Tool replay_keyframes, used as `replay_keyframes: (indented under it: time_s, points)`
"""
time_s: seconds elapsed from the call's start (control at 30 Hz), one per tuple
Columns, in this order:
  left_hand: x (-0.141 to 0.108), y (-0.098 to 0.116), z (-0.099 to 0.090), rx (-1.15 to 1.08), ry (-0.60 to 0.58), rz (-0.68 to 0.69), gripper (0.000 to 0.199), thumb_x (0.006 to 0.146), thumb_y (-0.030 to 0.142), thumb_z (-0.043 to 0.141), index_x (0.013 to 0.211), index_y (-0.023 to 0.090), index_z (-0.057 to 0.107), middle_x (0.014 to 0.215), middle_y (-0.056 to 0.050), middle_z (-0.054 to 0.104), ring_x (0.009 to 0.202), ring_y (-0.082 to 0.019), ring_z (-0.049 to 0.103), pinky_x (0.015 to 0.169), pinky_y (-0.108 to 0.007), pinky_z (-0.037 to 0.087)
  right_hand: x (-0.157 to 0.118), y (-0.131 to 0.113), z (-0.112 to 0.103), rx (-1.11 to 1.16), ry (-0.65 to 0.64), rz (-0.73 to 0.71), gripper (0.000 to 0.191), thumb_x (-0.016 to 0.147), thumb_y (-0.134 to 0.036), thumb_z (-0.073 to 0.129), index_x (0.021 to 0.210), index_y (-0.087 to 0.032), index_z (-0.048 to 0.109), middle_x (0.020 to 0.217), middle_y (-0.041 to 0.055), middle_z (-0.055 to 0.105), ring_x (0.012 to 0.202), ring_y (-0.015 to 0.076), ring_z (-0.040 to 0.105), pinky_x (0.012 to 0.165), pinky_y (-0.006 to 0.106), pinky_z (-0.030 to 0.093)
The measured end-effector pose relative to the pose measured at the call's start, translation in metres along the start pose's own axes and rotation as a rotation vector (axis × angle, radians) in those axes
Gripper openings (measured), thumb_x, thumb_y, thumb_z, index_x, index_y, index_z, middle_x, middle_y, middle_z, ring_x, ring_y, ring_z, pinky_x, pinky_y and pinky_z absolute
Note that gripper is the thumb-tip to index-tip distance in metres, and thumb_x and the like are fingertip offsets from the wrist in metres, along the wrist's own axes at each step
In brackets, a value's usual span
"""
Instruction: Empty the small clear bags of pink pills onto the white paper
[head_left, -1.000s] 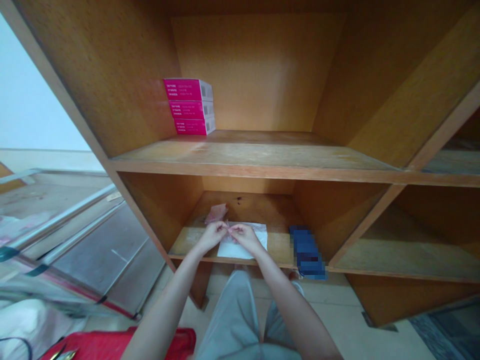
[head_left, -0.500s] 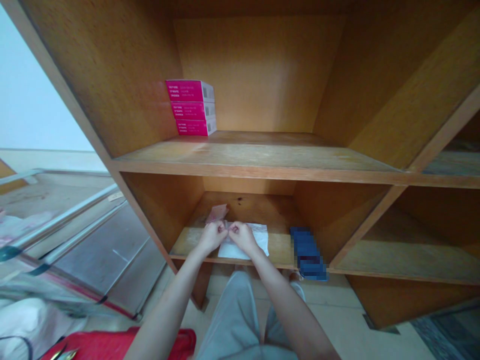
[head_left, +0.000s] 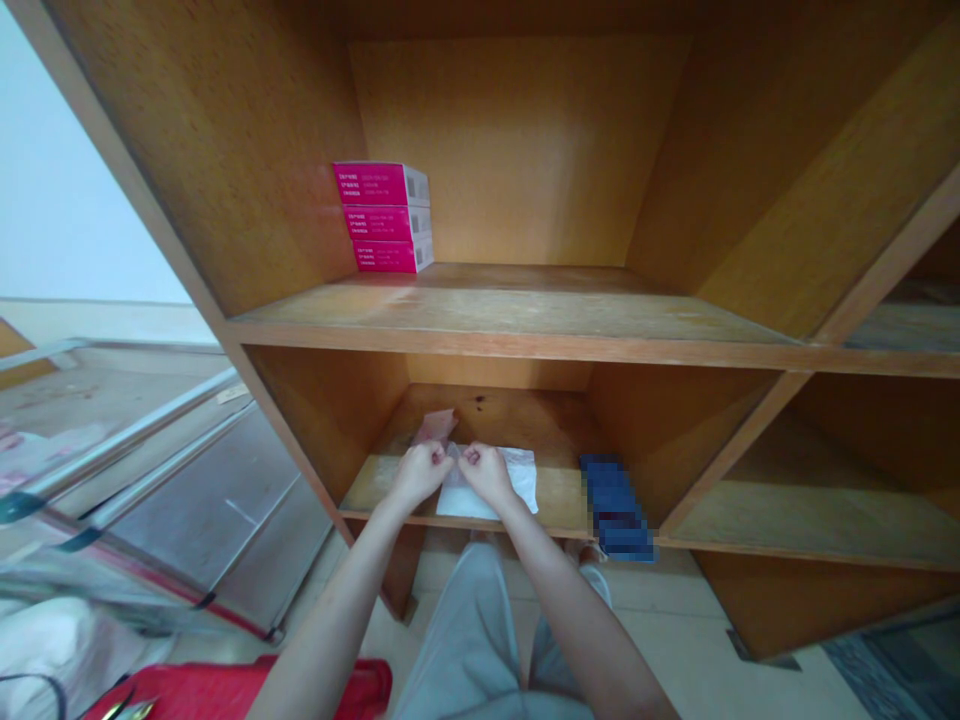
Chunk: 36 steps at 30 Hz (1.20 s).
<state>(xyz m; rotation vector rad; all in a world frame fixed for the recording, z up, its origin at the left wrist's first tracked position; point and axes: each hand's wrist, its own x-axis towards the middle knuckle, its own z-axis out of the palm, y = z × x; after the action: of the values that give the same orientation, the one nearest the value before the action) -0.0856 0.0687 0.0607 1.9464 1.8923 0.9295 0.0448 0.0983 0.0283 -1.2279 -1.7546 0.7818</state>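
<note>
Head view: both hands meet low in the middle, over the lower shelf (head_left: 559, 508) of a wooden cabinet. The left hand (head_left: 422, 470) and the right hand (head_left: 482, 472) are just beside each other, fingers curled inward, with a narrow gap between. Both appear pinched on a thin, see-through wrapper (head_left: 453, 456) that shows in that gap; its outline is too small to make out, and the fingers hide much of it. Under and beside the right hand, a white sheet (head_left: 519, 482) lies flat on the shelf, near its front edge. Just behind the left hand is a pinkish packet (head_left: 435, 427), its near part hidden by the hand. Farther right on the same shelf, well apart from the hands, a blue item (head_left: 617, 505) reaches the front edge, its details blurred into blocks. On the upper shelf (head_left: 540, 298), three pink-and-white boxes (head_left: 382, 218) are stacked toward the left wall of the compartment. Below the arms show light grey trousers (head_left: 461, 645); a red item (head_left: 360, 685) lies at the lower left, near metal-framed panels (head_left: 217, 500).
</note>
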Motion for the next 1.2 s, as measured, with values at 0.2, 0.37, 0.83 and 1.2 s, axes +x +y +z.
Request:
replay_keyframes:
  time_s: [0.2, 0.37, 0.83, 1.2]
  points:
    - [0.001, -0.002, 0.001, -0.049, -0.026, 0.027, 0.017, 0.066, 0.023, 0.046, 0.05, 0.016, 0.049, 0.049, 0.002, 0.05, 0.051, -0.011, 0.045, 0.049, -0.022, 0.026, 0.0, 0.002, 0.004, 0.012, -0.047, -0.054, 0.007, 0.066, -0.013, 0.051, 0.063, -0.018, 0.056, 0.062, 0.0004, 0.058, 0.06, 0.0128, 0.052, 0.059, 0.022, 0.039]
    - [0.004, -0.011, 0.002, 0.02, -0.022, -0.032, 0.024, 0.067, 0.03, 0.046, 0.048, 0.016, 0.049, 0.045, 0.002, 0.048, 0.047, -0.011, 0.042, 0.047, -0.022, 0.023, -0.003, -0.005, -0.003, -0.002, -0.041, -0.216, 0.02, 0.068, -0.005, 0.045, 0.077, -0.018, 0.057, 0.077, 0.0018, 0.057, 0.073, 0.0141, 0.052, 0.069, 0.024, 0.04]
    - [0.005, 0.011, -0.017, -0.076, -0.172, 0.004, 0.035, 0.067, 0.042, 0.049, 0.044, 0.016, 0.045, 0.04, 0.004, 0.04, 0.043, -0.009, 0.035, 0.044, -0.022, 0.019, 0.013, -0.004, 0.004, 0.11, -0.382, -0.288, 0.029, 0.065, -0.002, 0.045, 0.065, -0.019, 0.069, 0.071, 0.0, 0.069, 0.064, 0.0161, 0.059, 0.062, 0.025, 0.043]
    - [-0.008, -0.027, -0.033, -0.681, -0.105, -0.184, 0.036, 0.074, 0.046, 0.048, 0.06, 0.014, 0.053, 0.042, 0.005, 0.039, 0.039, -0.006, 0.034, 0.042, -0.019, 0.024, 0.018, 0.0, -0.032, 0.291, -0.234, 0.005, 0.025, 0.067, -0.037, 0.061, 0.072, -0.014, 0.069, 0.065, 0.003, 0.067, 0.061, 0.0151, 0.057, 0.056, 0.023, 0.041]
